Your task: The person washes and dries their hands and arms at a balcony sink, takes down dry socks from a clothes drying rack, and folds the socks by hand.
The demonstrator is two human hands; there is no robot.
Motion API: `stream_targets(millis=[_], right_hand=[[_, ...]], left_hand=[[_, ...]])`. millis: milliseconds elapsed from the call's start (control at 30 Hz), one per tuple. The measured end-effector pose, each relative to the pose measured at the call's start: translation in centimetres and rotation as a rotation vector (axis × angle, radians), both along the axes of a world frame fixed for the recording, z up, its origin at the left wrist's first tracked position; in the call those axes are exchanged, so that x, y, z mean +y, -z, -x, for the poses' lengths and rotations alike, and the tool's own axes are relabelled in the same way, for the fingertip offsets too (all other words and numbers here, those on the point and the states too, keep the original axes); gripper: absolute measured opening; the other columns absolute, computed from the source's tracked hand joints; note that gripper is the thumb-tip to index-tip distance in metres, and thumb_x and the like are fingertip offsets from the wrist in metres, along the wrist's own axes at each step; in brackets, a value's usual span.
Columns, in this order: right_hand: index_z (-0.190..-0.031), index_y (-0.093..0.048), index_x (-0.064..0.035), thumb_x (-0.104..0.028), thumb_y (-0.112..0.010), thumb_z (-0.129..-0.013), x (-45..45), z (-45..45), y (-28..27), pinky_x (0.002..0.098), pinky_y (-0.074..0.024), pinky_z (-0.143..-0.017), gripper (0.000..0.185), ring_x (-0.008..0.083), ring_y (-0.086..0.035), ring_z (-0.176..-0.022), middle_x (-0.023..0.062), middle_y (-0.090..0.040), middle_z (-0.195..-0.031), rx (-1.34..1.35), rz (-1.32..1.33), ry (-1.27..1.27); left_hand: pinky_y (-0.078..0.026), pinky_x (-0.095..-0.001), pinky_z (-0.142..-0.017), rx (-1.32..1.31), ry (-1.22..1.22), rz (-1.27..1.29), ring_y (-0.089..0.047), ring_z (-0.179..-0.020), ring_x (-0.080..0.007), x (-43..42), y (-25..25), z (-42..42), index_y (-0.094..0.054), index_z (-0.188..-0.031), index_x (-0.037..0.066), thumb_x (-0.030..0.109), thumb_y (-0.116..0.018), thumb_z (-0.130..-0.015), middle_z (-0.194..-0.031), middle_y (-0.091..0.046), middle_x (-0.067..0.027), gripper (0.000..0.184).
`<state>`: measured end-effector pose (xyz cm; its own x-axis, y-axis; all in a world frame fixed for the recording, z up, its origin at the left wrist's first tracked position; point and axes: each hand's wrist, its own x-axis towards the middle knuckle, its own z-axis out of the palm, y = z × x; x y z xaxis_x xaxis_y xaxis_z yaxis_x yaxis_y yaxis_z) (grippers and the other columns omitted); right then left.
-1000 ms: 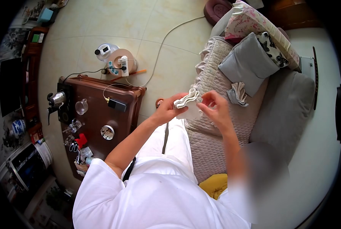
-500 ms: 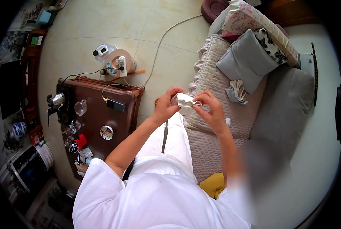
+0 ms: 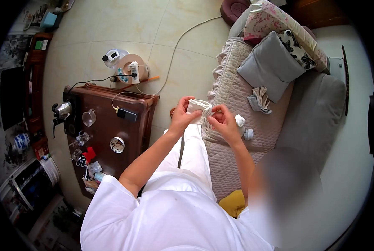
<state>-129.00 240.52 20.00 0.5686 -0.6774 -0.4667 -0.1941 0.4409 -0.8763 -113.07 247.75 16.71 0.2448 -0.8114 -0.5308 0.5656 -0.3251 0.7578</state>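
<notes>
A folded white sock (image 3: 198,108) is held up over my lap, its cuff edge facing away from me. My left hand (image 3: 182,116) grips it from the left, thumb across the front and fingers behind. At the sock's right edge, my right hand (image 3: 225,122) pinches the fabric between thumb and fingertips. Just right of that hand, small white balled bundles (image 3: 239,120) lie on the quilted sofa cover. Farther back on the sofa is a loose stack of pale socks (image 3: 259,100), beside a grey cushion (image 3: 270,67).
To my left stands a brown table (image 3: 105,121) with a glass pitcher (image 3: 89,118), a black adapter (image 3: 127,114), a round tin (image 3: 117,145) and scissors (image 3: 81,161). Beyond it, a power strip (image 3: 133,72) sits on a round stool. A cable (image 3: 173,54) crosses the floor.
The sock has been turned upward and opened out more between my hands. My right hand has shifted slightly down and left, uncovering a white bundle on the sofa.
</notes>
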Motion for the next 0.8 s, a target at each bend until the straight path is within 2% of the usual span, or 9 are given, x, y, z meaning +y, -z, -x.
stream_targets(millis=[167,233,333,367,433,533,733,767,800], right_hand=[[-0.094,-0.05,0.0016,0.001,-0.057,-0.079,0.4,-0.4,0.2,0.0185,-0.0396,-0.052,0.016,0.003,-0.051,-0.06,0.0011,-0.056,-0.067,0.118,0.264,-0.016],[-0.094,-0.05,0.0016,0.001,-0.056,-0.079,0.4,-0.4,1.2,0.0185,-0.0403,-0.053,0.016,0.0029,-0.051,-0.062,0.0011,-0.057,-0.07,0.084,0.251,0.029],[-0.093,-0.051,0.0012,0.003,-0.054,-0.079,0.7,-0.7,1.7,0.0184,-0.0412,-0.055,0.015,0.0028,-0.052,-0.064,0.0007,-0.058,-0.074,-0.018,0.107,0.178],[-0.093,-0.051,0.001,0.004,-0.054,-0.079,0.9,-0.8,1.8,0.0183,-0.0414,-0.055,0.015,0.0028,-0.052,-0.064,0.0005,-0.058,-0.075,-0.061,0.039,0.241],[-0.093,-0.051,0.0005,0.004,-0.053,-0.08,1.1,-1.1,1.9,0.0183,-0.0416,-0.055,0.014,0.0029,-0.053,-0.065,-0.0001,-0.058,-0.076,-0.044,0.086,0.273],[-0.092,-0.051,0.0002,0.004,-0.053,-0.081,1.7,-1.2,2.0,0.0183,-0.0422,-0.056,0.012,0.0033,-0.053,-0.065,-0.0003,-0.057,-0.077,-0.028,0.133,0.326],[-0.09,-0.051,-0.0002,-0.001,-0.056,-0.084,2.6,-2.2,2.3,0.019,-0.0431,-0.056,0.008,0.004,-0.054,-0.065,-0.0001,-0.058,-0.077,0.074,0.298,0.381],[-0.09,-0.052,-0.0004,-0.002,-0.057,-0.085,2.7,-2.4,2.7,0.0192,-0.0433,-0.056,0.007,0.0042,-0.054,-0.066,-0.0001,-0.058,-0.077,0.091,0.332,0.387],[-0.09,-0.052,-0.0008,-0.003,-0.057,-0.086,2.6,-2.3,2.7,0.0194,-0.0436,-0.056,0.007,0.0044,-0.054,-0.066,-0.0001,-0.058,-0.078,0.032,0.251,0.42]], left_hand=[[-0.046,-0.0224,-0.072,-0.297,-0.101,0.052,-0.055,-0.084,-0.0103,0.3,2.3,1.4,-0.038,-0.101,0.006,0.004,-0.072,-0.074,-0.094,-0.053,-0.0042,0.043],[-0.045,-0.022,-0.071,-0.396,-0.106,0.025,-0.053,-0.081,-0.0097,0.2,1.8,1.4,-0.038,-0.093,0.006,0.004,-0.071,-0.074,-0.089,-0.053,-0.004,0.038],[-0.043,-0.0218,-0.068,-0.771,0.006,-0.088,-0.05,-0.076,-0.0101,0.1,0.1,1.4,-0.039,-0.088,0.005,0.005,-0.071,-0.075,-0.085,-0.052,-0.0047,0.035],[-0.043,-0.0218,-0.068,-0.791,0.052,-0.072,-0.049,-0.076,-0.0105,0.0,-0.4,1.3,-0.039,-0.088,0.005,0.006,-0.071,-0.075,-0.085,-0.052,-0.0051,0.035],[-0.042,-0.0217,-0.069,-0.829,0.145,-0.038,-0.048,-0.076,-0.0112,-0.2,-0.9,1.3,-0.04,-0.087,0.004,0.009,-0.072,-0.075,-0.084,-0.053,-0.0059,0.035],[-0.042,-0.0247,-0.073,-0.614,0.059,0.141,-0.049,-0.08,-0.0129,-0.3,-0.2,1.5,-0.041,-0.09,0.004,0.015,-0.074,-0.074,-0.087,-0.053,-0.0077,0.038],[-0.043,-0.0305,-0.078,-0.868,0.104,0.165,-0.051,-0.085,-0.0175,-0.8,-2.6,3.1,-0.041,-0.093,0.005,0.027,-0.079,-0.068,-0.094,-0.052,-0.0096,0.051],[-0.043,-0.0298,-0.08,-0.813,0.163,0.072,-0.051,-0.089,-0.0163,-0.7,-2.3,3.0,-0.042,-0.096,0.004,0.029,-0.08,-0.066,-0.096,-0.052,-0.0087,0.055],[-0.042,-0.0292,-0.081,-0.7,0.143,0.048,-0.05,-0.091,-0.0154,-0.6,-1.4,3.2,-0.042,-0.097,0.004,0.028,-0.08,-0.067,-0.097,-0.052,-0.0081,0.054]])
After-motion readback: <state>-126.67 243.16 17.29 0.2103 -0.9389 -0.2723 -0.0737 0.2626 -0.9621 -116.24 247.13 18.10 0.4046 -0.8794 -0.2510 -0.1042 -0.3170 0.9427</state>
